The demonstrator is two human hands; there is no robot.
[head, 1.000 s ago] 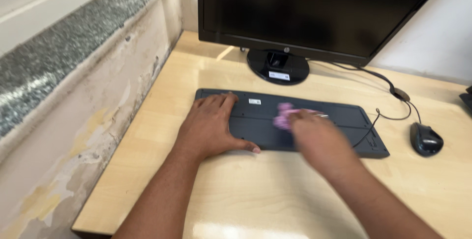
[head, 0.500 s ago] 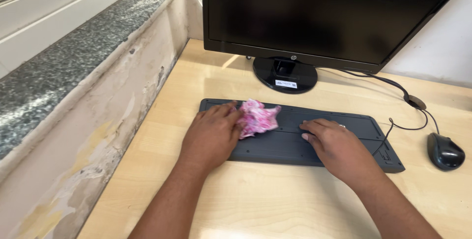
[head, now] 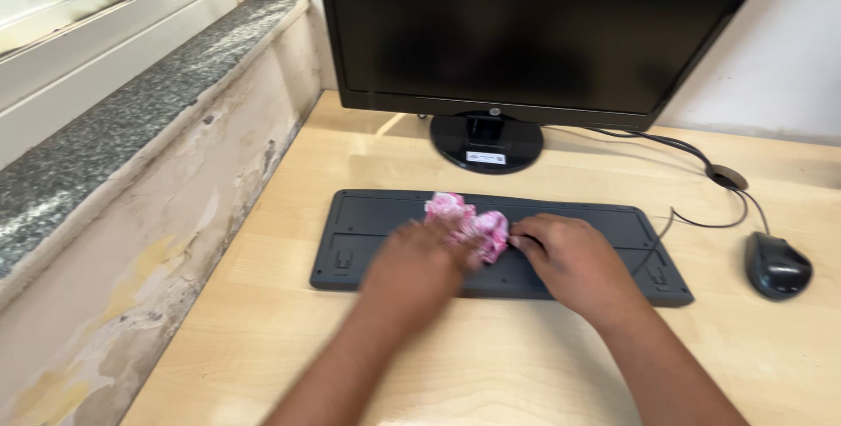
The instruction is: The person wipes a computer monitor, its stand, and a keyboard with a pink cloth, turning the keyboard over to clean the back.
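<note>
1. Now the pink crumpled cloth [head: 467,224] is being pressed onto the underside of the dark keyboard [head: 368,232], which is lying upside down on the wooden desk [head: 491,365].
2. The cloth is being held by the left hand [head: 419,266]; the hand is blurred, so how tightly the fingers are closed cannot be told, but they are lying over the near part of the cloth.
3. The keyboard is being steadied by the right hand [head: 565,257], which is lying mostly flat with loosely curled fingers and is holding nothing; its fingertips are just beside the cloth.
4. For a good wipe, the pressure is probably best being kept even and the strokes kept along the length of the keyboard, while the right hand is preventing sliding.
5. On the left, the keyboard end is being approached by the desk edge and the peeling wall [head: 149,242] under the stone sill [head: 114,128], so room is limited there.
6. On the right, the cable [head: 701,216] and the black mouse [head: 775,266] are lying near; behind, the monitor stand [head: 486,141] is standing apart from the keyboard.
7. The widest open room is being left toward the near desk edge.
</note>
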